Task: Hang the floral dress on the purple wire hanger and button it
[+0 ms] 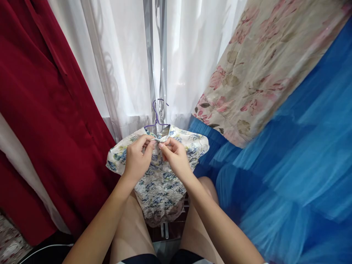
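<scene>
A white short-sleeved shirt with a blue and yellow floral print hangs on a purple hanger in front of me, between my knees. My left hand pinches the left side of its collar near the front opening. From the other side, my right hand pinches the collar's right edge. The fingertips of both hands almost meet at the neckline. Whatever small fastening may lie between them is hidden by the fingers.
Behind the shirt hang white curtains and a pale metal pole. Dark red cloth drapes on the left. To the right are a beige cloth with pink flowers and a blue ruffled fabric close to my right arm.
</scene>
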A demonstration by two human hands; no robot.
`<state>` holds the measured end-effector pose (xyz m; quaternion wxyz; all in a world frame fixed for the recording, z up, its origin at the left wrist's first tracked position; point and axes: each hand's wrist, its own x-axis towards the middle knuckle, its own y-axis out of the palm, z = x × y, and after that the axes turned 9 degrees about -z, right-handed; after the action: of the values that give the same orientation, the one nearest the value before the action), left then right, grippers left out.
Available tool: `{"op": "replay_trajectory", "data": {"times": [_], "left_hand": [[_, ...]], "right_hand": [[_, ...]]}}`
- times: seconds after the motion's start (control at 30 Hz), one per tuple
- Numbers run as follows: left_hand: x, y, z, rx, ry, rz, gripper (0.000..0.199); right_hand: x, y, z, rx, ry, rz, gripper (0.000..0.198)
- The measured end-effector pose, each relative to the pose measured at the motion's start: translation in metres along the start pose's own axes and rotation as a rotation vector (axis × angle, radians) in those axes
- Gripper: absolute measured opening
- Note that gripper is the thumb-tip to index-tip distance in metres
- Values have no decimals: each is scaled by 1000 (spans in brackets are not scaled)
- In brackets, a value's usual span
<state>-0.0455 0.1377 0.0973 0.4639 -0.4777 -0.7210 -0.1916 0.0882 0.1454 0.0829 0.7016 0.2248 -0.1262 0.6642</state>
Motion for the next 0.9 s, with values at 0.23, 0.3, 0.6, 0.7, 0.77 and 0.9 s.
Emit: {"op": "replay_trajectory", "data": {"times": [0.23,0.3,0.6,0.7,0.77,0.9], "left_hand": [[19,-28,22,-249,-183,-507,14],[27,-49,50,-331,-256,-674,13],[-82,-32,127,-609,-1242,-590,23],[-117,9,95,-692,-1202,-305,17],[-123,27,61,-658,-1003,-83,18],[-113,42,-14,-400,-485,386,18]], "right_hand": [[-17,-19,-51,-222,91,23,21],[-32,-36,-58,-247,112,45,22],[-97,-85,-83,-211,268,92,19],[-99,-107,-92,-287,328,68,20],[-101,-123,-87,-425,280,118,17],[-112,-131,-53,-599,46,377,40]]}}
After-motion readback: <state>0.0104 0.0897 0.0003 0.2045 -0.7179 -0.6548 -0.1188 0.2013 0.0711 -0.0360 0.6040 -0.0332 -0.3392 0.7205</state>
